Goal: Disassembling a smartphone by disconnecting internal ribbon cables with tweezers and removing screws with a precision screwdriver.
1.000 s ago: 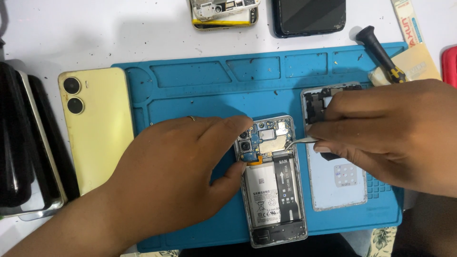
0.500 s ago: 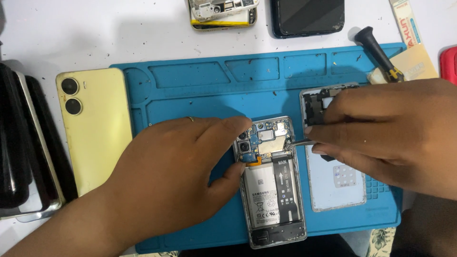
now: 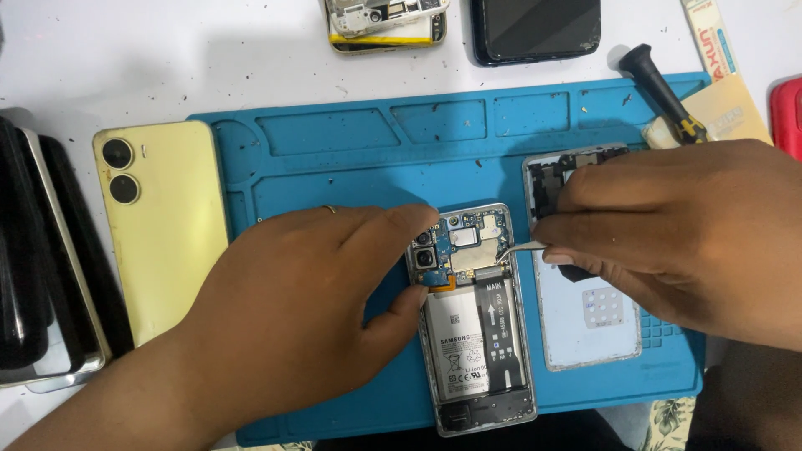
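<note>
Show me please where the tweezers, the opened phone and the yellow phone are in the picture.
tweezers [image 3: 511, 251], head view, on the thin metal shaft near its tip.
opened phone [image 3: 468, 334], head view, on the battery in its middle.
yellow phone [image 3: 171, 242], head view, on the plain back below the two lenses.

- One view only, from a camera on the person's head, looking steeply down onto the worktable from close above.
- The blue mat [image 3: 351, 159] fills the middle of the frame; its far edge lies toward the top.
- Both forearms enter from the bottom edge, the left hand [image 3: 292, 292] and right hand [image 3: 685, 234] meeting near centre.
</note>
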